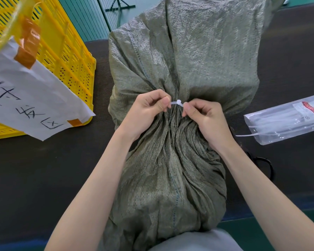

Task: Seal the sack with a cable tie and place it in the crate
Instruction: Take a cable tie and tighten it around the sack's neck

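Two hands (pinching) astride cable tie [177, 103]

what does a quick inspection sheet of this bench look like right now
surface: dark table, bare in front.
job's things: green sack lying flat, neck gathered; white cable tie around the neck; yellow crate to the left.
clutter: packet of ties on the right; paper sign taped to the crate.
grippers: left hand and right hand each pinch the tie.
cables: nothing seen.
surroundings: green floor beyond.

Green sack [185, 66], white-tied [178, 103] neck
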`<action>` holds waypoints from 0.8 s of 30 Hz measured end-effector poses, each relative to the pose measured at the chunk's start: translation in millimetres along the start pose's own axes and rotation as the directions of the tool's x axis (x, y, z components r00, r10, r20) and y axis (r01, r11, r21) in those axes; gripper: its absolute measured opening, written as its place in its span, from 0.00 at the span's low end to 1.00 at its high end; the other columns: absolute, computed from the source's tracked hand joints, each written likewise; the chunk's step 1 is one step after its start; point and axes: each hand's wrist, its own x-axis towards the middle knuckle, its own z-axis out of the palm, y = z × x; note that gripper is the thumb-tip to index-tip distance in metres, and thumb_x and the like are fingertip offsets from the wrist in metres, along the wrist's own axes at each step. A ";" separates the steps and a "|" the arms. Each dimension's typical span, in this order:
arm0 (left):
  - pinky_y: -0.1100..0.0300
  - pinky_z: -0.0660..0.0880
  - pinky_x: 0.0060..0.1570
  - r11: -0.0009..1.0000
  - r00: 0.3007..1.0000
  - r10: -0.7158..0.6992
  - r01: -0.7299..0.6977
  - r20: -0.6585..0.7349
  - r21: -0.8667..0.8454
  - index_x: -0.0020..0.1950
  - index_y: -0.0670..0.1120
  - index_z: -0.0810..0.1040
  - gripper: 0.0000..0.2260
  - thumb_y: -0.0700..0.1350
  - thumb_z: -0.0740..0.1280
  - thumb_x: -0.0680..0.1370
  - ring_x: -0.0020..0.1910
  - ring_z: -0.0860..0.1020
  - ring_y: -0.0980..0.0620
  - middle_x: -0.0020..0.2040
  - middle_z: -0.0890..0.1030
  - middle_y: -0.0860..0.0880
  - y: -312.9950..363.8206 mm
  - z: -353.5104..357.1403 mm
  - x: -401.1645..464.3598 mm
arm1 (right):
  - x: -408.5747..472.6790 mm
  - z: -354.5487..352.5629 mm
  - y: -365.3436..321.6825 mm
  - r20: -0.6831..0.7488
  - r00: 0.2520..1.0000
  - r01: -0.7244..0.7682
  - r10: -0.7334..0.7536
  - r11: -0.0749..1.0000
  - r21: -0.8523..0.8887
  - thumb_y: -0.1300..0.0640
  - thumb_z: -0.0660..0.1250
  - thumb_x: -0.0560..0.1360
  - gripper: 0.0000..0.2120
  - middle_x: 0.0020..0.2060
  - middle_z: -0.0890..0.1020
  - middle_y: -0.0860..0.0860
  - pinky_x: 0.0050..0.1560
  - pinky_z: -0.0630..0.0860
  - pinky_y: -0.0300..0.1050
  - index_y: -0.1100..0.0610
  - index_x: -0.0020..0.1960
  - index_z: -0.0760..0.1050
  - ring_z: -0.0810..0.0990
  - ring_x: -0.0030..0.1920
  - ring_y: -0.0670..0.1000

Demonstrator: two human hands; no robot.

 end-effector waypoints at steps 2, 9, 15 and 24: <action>0.70 0.65 0.40 1.000 1.000 0.004 -0.005 0.011 0.013 0.37 0.47 0.74 0.11 0.39 0.62 0.79 0.35 0.68 0.60 0.32 0.72 0.56 0.9 1.0 1.0 | 1.2 1.6 -1.0 0.016 1.000 -0.004 0.005 0.999 -0.033 0.53 0.65 0.74 0.13 0.29 0.74 0.61 0.37 0.63 0.44 0.51 0.31 0.76 0.68 0.34 0.52; 0.71 0.68 0.39 1.000 0.998 -0.007 0.005 -0.064 -0.030 0.39 0.47 0.77 0.08 0.38 0.65 0.77 0.33 0.71 0.61 0.30 0.75 0.57 -2.0 1.5 2.9 | 5.3 3.5 1.2 -0.004 1.000 -0.019 0.019 0.995 -0.093 0.49 0.67 0.73 0.14 0.30 0.74 0.69 0.36 0.63 0.47 0.52 0.31 0.78 0.68 0.30 0.61; 0.71 0.70 0.41 0.993 0.994 0.032 -0.043 -0.102 -0.106 0.44 0.43 0.78 0.05 0.34 0.66 0.76 0.36 0.75 0.62 0.36 0.81 0.57 -1.9 3.7 -0.6 | 6.0 6.4 2.0 -0.055 0.997 -0.053 0.048 0.995 -0.083 0.49 0.70 0.72 0.13 0.26 0.74 0.62 0.35 0.63 0.45 0.54 0.32 0.81 0.66 0.29 0.51; 0.65 0.72 0.45 0.995 0.985 0.080 -0.070 -0.152 0.067 0.44 0.47 0.80 0.05 0.37 0.69 0.74 0.40 0.76 0.58 0.38 0.81 0.56 -4.3 0.7 -7.4 | -4.0 1.1 -10.4 -0.182 0.983 -0.008 -0.019 0.989 -0.149 0.60 0.72 0.70 0.04 0.34 0.83 0.44 0.44 0.75 0.39 0.52 0.40 0.82 0.79 0.36 0.41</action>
